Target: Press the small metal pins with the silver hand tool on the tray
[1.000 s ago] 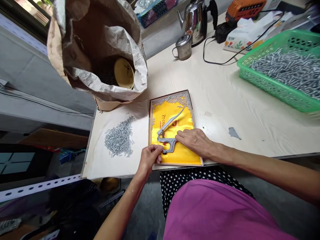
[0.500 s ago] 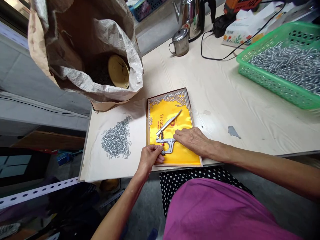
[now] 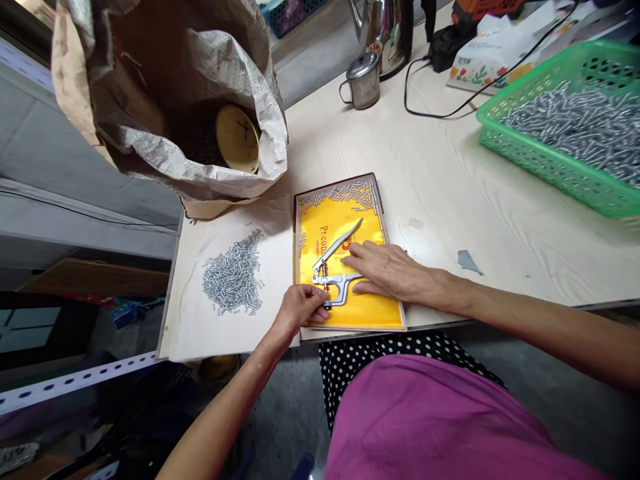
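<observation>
Silver hand pliers with a spring and one raised handle lie on a yellow cloth in a shallow tray. At the jaw end, my left hand has its fingertips pinched together; whatever is between them is too small to make out. My right hand reaches over the end of the lower handle, its fingers apart and the thumb spread below. Small metal pieces line the tray's far end and sides. To the left is a loose heap of similar pieces on white paper.
A large open sack with a yellow bowl inside stands at the back left. At the right is a green basket of metal pieces. A lidded metal cup, a kettle and a black cable are behind.
My right hand has loosened from the lower handle's end and its fingers have spread over it, a little further up. My left hand stays by the jaw, nearly unmoved.
</observation>
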{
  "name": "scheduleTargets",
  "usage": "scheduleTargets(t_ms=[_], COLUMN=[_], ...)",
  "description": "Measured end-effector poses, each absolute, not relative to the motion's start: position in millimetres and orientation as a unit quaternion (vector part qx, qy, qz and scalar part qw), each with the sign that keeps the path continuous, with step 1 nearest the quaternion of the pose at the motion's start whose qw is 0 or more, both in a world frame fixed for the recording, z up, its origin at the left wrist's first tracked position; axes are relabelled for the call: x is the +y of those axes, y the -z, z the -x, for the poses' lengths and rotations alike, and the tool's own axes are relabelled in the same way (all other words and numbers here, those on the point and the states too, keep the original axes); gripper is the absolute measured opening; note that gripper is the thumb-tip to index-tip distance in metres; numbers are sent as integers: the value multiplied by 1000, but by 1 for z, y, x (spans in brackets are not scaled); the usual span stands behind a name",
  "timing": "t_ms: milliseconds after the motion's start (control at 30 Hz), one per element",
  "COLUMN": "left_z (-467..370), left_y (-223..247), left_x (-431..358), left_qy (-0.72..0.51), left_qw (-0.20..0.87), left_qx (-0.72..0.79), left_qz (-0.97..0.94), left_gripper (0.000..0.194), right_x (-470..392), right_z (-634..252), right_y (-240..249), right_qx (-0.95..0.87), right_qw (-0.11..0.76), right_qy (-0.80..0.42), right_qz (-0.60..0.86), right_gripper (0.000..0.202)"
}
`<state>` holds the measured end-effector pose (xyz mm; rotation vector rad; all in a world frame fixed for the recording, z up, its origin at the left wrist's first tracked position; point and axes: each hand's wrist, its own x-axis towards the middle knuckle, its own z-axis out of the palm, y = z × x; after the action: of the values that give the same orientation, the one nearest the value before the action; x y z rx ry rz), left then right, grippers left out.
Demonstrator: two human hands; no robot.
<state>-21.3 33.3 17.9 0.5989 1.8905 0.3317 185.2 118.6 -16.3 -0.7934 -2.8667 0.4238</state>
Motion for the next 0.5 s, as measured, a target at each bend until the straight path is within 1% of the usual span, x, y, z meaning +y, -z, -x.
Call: scheduleTargets(t_ms=[67,100,133,167,367,500], left_z=[22,22,22,22,25,26], left_y=[-18,-17,-17,-17,-12,-11], left_x=[32,31,31,30,29,28], left_qy=[-144,-148,-152,-156,-173,-157], left_qw=[536,537,537,538,546,544], left_qx=[793,792,791,789,778,777], left_qz=[-251,-251,-252,-252,-260,-275], left_gripper=[19,18,18,18,25,27], right_x=[130,136,142,147,159,155], right_z=[-184,-183,-182,-180,-173,-172], right_y=[14,14,15,16,18,12], right_qx=[-954,-956,-958,-961,-967,-967], right_qw=[101,108,107,98,41,23], right_qy=[-111,-94,-79,-69,-58,-72], right_qz=[259,258,255,251,243,244], right_gripper=[64,75,82,84,74,52])
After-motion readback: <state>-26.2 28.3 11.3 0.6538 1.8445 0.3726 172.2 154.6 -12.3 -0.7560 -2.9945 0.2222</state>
